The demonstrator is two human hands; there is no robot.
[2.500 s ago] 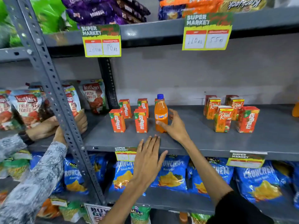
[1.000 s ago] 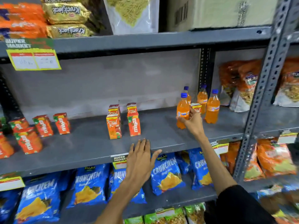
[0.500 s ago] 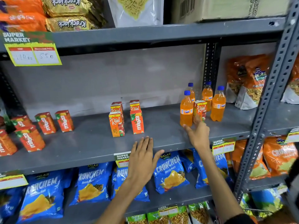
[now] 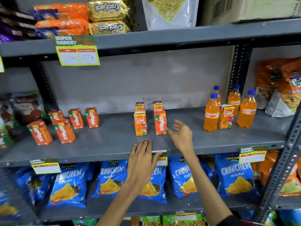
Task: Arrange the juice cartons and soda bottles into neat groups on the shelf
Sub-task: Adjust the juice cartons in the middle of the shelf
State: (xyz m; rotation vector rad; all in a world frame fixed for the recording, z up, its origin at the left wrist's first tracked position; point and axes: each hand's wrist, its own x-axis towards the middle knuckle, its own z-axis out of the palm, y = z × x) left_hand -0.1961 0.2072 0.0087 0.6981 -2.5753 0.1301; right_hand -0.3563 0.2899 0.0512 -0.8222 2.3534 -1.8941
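On the grey middle shelf [image 4: 114, 144], several red Maaza cartons [image 4: 65, 131] stand at the left. In the centre a Real carton [image 4: 140, 123] and a Maaza carton [image 4: 160, 122] stand in front of two more Real cartons [image 4: 140, 107]. At the right, several orange Fanta bottles [image 4: 211, 115] surround one Real carton [image 4: 226, 116]. My right hand [image 4: 180, 134] hovers open over the shelf, fingertips just right of the centre Maaza carton, holding nothing. My left hand [image 4: 143, 159] rests flat and open on the shelf's front edge.
Blue Crunchem chip bags [image 4: 234, 180] fill the shelf below. Biscuit packs [image 4: 107, 17] and a cardboard box [image 4: 244, 8] sit on the shelf above. Snack pouches [image 4: 283, 88] stand beyond the perforated upright [image 4: 283, 163] at the right. Price tags [image 4: 77, 51] hang on the shelf edges.
My right hand set the Fanta bottle down among the bottles at the right, let go, and swung left to the centre cartons. The view shifted right then back left. My left hand stayed.
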